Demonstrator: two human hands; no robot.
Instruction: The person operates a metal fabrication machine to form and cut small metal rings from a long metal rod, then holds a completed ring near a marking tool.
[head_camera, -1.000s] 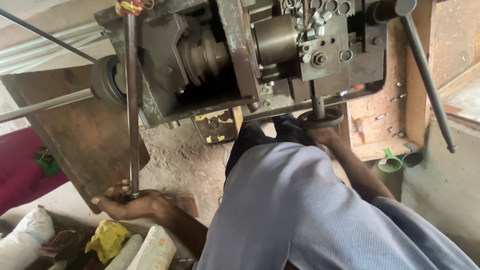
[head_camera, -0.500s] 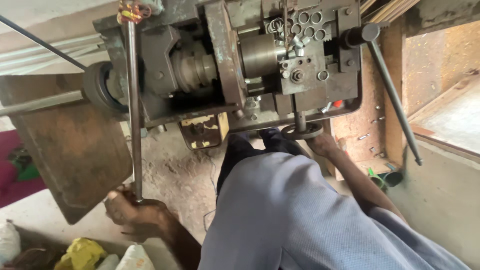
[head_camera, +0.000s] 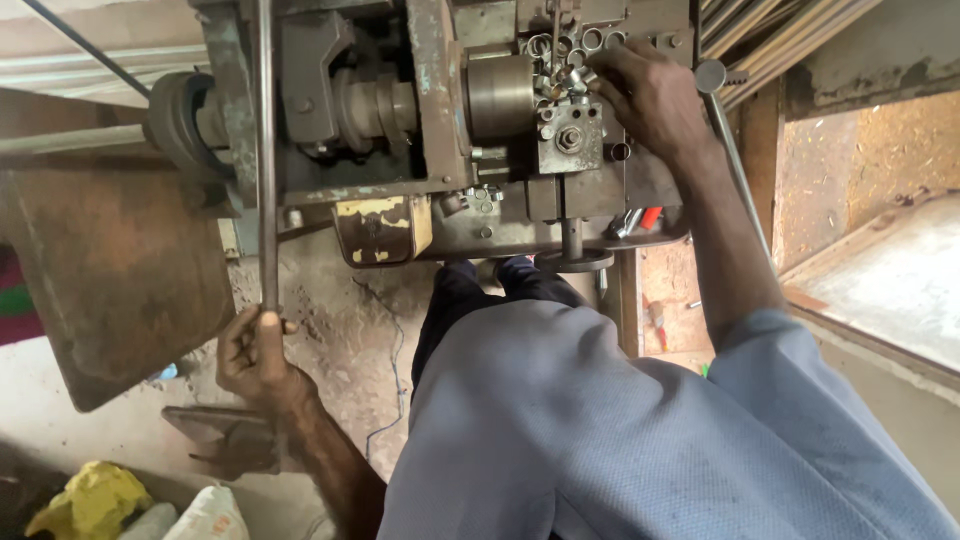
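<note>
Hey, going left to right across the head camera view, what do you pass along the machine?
Rusty metal plate → long steel rod gripped by the left hand → yellow-painted block → steel drum → right hand → thin lever.

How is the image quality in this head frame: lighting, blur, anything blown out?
Head view: even daylight, brightest on the ledge at right; machine sharp; left hand on the rod and right hand clear; slight wide-angle bend at edges.

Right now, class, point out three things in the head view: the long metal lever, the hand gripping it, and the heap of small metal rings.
Long metal lever (head_camera: 266, 150), head view, mid-shaft.
Left hand (head_camera: 254, 355), head view, knuckles.
Metal rings (head_camera: 560, 62), head view, heap's middle.
</note>
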